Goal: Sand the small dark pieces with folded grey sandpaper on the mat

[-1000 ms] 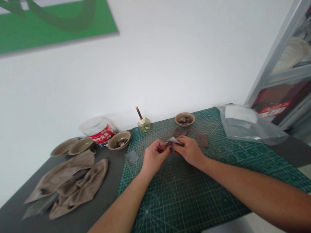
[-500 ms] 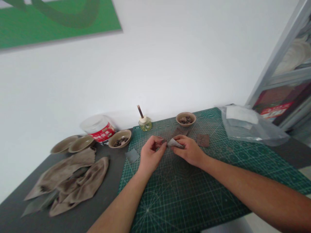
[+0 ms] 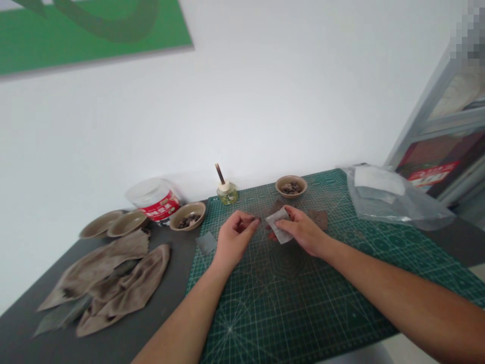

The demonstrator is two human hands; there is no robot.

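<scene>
My right hand pinches a small pale grey sheet, like sandpaper, held just above the green cutting mat. My left hand is close beside it on the left, fingers curled with thumb and fingertips pressed on a tiny dark piece I cannot make out. Dark brown sheets lie on the mat just behind my right hand. Another small grey square lies at the mat's left edge.
Two tan bowls with dark bits, a small glass bottle with a stick, a red-labelled tub, empty dishes, stained cloths, a clear plastic bag, a metal shelf at right.
My hands have drawn slightly apart. The pale sheet, folded between both hands before, now lies flatter in my right hand alone.
</scene>
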